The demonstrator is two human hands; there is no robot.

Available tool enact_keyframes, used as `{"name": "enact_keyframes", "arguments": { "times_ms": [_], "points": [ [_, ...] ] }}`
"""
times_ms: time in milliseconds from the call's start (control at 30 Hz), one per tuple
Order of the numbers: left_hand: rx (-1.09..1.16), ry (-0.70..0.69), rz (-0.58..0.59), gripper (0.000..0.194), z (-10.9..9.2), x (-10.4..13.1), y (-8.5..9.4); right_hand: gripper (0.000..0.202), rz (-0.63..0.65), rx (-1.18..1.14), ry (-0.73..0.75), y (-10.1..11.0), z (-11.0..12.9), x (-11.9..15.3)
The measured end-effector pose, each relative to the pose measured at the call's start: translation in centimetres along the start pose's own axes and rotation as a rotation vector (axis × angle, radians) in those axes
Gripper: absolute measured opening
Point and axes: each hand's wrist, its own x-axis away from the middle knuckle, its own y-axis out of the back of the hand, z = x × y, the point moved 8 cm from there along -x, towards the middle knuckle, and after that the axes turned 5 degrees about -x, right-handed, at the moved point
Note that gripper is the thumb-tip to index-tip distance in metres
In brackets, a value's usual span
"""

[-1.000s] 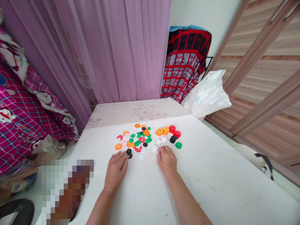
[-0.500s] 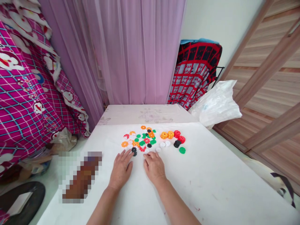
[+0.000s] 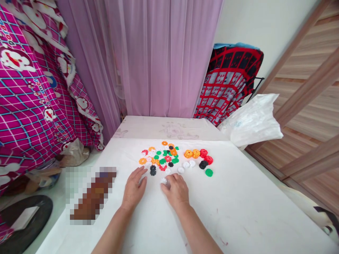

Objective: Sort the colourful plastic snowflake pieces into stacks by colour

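My right hand (image 3: 177,189) pinches a white snowflake disc (image 3: 163,181) between thumb and fingers, just above or on the white table. To its left, my left hand (image 3: 135,187) has its thumb apart from its fingers, and the fingertips are beside a pale disc at the near edge of the pile. Black notched discs (image 3: 153,171) lie between the two hands. Beyond them spreads a loose pile of mixed snowflake discs, among them a green disc (image 3: 162,161), an orange disc (image 3: 142,161) and a red disc (image 3: 167,158).
Right of the pile stand sorted groups: orange discs (image 3: 196,153), red discs (image 3: 208,160), white discs (image 3: 186,164), black discs (image 3: 203,164) and a green stack (image 3: 209,172). A white plastic bag (image 3: 254,121) is at the table's right edge. A blurred-out patch (image 3: 92,197) covers the left side.
My right hand has taken hold of a white disc and drawn it slightly toward me, away from the pile. My left fingers have curled a little. The view has shifted slightly.
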Motion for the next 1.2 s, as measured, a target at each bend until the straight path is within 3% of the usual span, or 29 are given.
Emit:
{"name": "enact_keyframes", "arguments": {
  "times_ms": [200,400,567,967,1100,1200],
  "points": [
    [0.022,0.010,-0.013,0.034,0.3,-0.1,-0.1,0.008,-0.030,-0.016,0.017,-0.4,-0.6,0.0],
    [0.032,0.014,-0.006,0.034,0.3,-0.3,-0.1,0.023,-0.357,-0.073,-0.109,3.3,-6.4,-0.9],
    [0.032,0.029,0.011,0.033,0.3,-0.5,-0.1,0.027,-0.344,-0.044,-0.161,3.2,-8.6,-1.8],
    [0.028,0.035,0.026,0.034,0.5,-0.4,-0.2,0.031,-0.303,0.033,-0.161,2.9,-8.1,-1.7],
    [0.023,0.038,0.037,0.034,0.4,-0.4,-0.2,0.025,-0.314,0.042,-0.016,3.3,-5.6,-1.7],
    [0.021,0.037,0.043,0.035,0.4,-0.5,-0.2,0.020,-0.191,0.098,0.035,2.5,-3.2,-2.0]
  ]
}}
